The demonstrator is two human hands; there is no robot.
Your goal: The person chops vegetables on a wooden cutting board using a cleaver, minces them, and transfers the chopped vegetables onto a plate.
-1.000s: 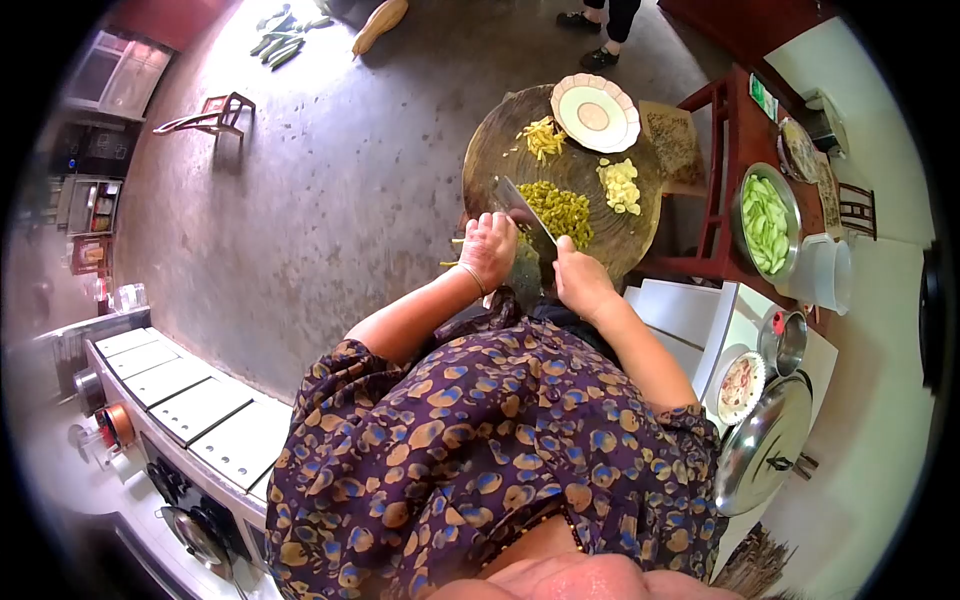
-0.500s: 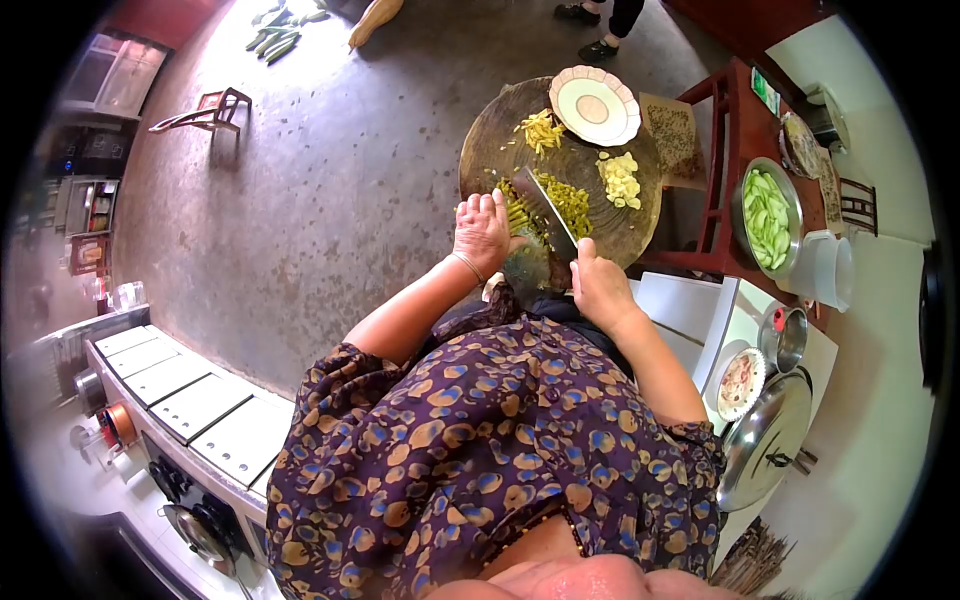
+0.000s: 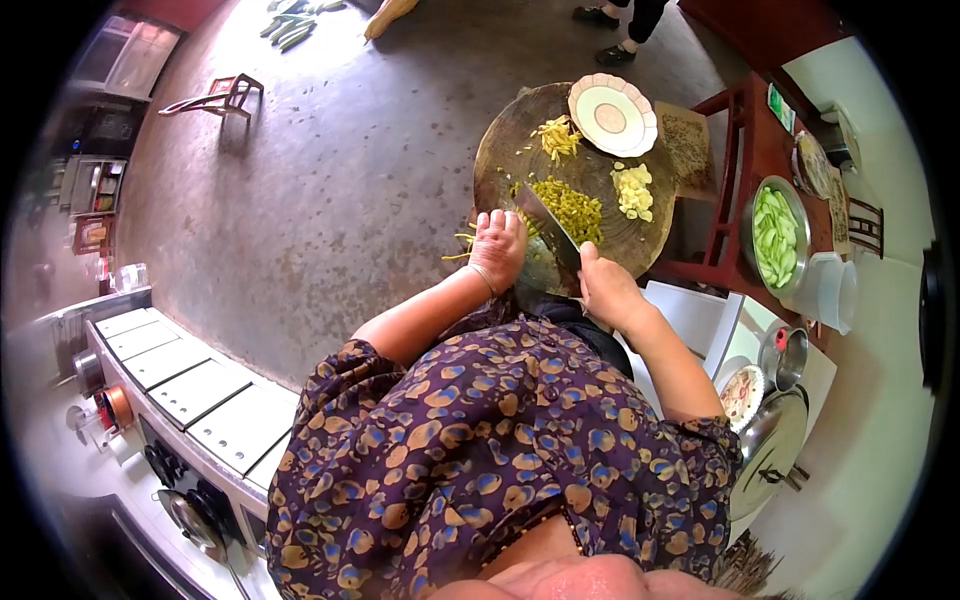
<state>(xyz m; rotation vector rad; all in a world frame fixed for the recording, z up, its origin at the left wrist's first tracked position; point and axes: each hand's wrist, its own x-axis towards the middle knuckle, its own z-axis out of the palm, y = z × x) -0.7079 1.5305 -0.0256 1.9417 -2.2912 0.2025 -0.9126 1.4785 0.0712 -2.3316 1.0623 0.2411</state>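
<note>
A round wooden chopping block (image 3: pixel 500 160) stands in front of me. My left hand (image 3: pixel 498 248) presses with closed fingers on a bundle of long yellow-green stems at the block's near-left edge; loose stem ends (image 3: pixel 458 250) poke out to its left. In my right hand (image 3: pixel 608 290) is the handle of a cleaver (image 3: pixel 550 226), its blade slanting away to the left, close beside the left fingertips. Chopped green pieces (image 3: pixel 568 207) lie heaped along the blade's right side. Farther off on the block are yellow strips (image 3: pixel 558 138), pale slices (image 3: pixel 633 190) and a scalloped plate (image 3: pixel 612 115).
On the right, a red wooden table (image 3: pixel 817 215) bears a metal bowl of green slices (image 3: pixel 776 238). A low white surface (image 3: pixel 690 325) is by my right arm. A tiled counter (image 3: pixel 190 385) runs along the left. Another person's feet (image 3: pixel 615 52) and a stool (image 3: pixel 225 95) are beyond.
The view has shifted slightly. The cleaver has moved a little left across the block, toward my left hand. Stem ends now show left of that hand, which is slightly nearer my body.
</note>
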